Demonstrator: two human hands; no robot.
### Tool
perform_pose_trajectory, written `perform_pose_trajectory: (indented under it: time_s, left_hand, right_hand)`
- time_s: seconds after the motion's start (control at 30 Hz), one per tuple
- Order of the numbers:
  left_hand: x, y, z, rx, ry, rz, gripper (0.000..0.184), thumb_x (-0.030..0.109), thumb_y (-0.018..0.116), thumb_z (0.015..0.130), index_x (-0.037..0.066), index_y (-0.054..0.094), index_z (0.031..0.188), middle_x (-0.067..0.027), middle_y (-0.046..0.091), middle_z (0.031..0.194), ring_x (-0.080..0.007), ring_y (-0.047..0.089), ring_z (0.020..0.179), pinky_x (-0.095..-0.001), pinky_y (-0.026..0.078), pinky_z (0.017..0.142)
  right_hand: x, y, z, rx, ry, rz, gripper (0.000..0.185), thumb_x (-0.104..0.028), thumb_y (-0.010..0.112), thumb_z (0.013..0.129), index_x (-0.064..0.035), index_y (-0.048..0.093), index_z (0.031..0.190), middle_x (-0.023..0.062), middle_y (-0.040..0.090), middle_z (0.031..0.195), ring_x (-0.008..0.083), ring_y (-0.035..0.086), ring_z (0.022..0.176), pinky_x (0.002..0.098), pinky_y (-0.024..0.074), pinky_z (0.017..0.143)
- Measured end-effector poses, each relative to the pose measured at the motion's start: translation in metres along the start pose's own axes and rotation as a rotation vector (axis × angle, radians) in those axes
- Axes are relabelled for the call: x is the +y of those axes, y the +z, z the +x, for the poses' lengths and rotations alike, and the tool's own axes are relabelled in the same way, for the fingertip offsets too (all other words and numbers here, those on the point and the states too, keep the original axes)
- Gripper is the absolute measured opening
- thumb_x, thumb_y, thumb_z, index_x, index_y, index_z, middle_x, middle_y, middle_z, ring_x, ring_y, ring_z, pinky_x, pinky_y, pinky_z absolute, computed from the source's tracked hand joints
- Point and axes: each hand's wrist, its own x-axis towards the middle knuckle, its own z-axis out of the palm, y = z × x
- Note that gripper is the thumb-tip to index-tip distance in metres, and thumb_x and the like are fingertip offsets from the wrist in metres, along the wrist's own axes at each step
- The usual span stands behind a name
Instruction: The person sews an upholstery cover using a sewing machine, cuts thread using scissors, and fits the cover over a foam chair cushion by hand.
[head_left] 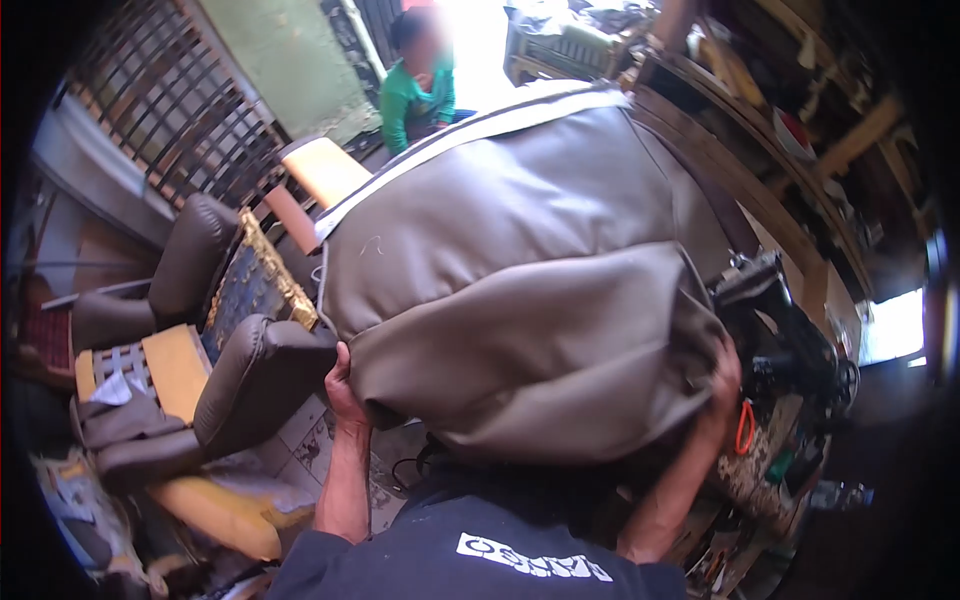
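A large brown leather-like upholstery cover (500, 340) spreads in front of my chest, with a white strip along its far edge. It bulges and folds, and what is inside or under it is hidden. My left hand (345, 385) grips its near left corner, thumb up and the other fingers mostly out of sight. At the right side my right hand (724, 375) is closed around the creased edge of the cover. Just beyond that hand stands a black sewing machine (790, 350), and an orange loop (745, 428) hangs close to my right wrist.
To the left is a partly stripped brown armchair (260, 385) with yellow foam (178, 370). Yellow foam padding (220, 515) lies on the floor below it. A person in a green top (412, 105) is at the back. Wooden frames (770, 160) crowd the right side.
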Motion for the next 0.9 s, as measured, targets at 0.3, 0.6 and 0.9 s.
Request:
perform_pose_trajectory:
  time_s: [0.3,0.6,0.9]
  left_hand:
    - [0.009,-0.016,-0.049,0.135,-0.095,0.166,0.073,0.048,0.073,0.088,-0.005,0.055,0.135,-0.0210,0.063,0.130,-0.0321,0.063,0.118,-0.0435,0.050,0.102]
    - [0.005,-0.011,-0.044,0.021,-0.073,0.171,0.061,0.033,0.072,0.090,-0.006,0.055,0.134,-0.0213,0.064,0.129,-0.0338,0.063,0.118,-0.0451,0.049,0.106]
    - [0.020,0.010,-0.050,0.048,-0.102,0.181,0.046,0.024,0.069,0.096,-0.004,0.058,0.130,-0.0165,0.067,0.123,-0.0265,0.066,0.114,-0.0414,0.052,0.102]
  right_hand:
    - [-0.003,-0.074,-0.037,0.167,0.365,0.103,0.043,-0.025,0.047,0.104,0.0045,0.057,0.134,0.0156,0.064,0.129,0.0236,0.064,0.113,0.0380,0.0485,0.103]
    - [0.050,-0.193,0.003,0.314,0.215,0.400,0.050,-0.035,0.045,0.104,0.0059,0.059,0.129,0.0169,0.064,0.127,0.0258,0.062,0.117,0.0410,0.0468,0.106]
    - [0.016,-0.126,-0.030,0.008,0.072,-0.114,0.047,-0.033,0.044,0.104,0.0053,0.060,0.128,0.0170,0.065,0.126,0.0258,0.065,0.113,0.0406,0.0493,0.103]
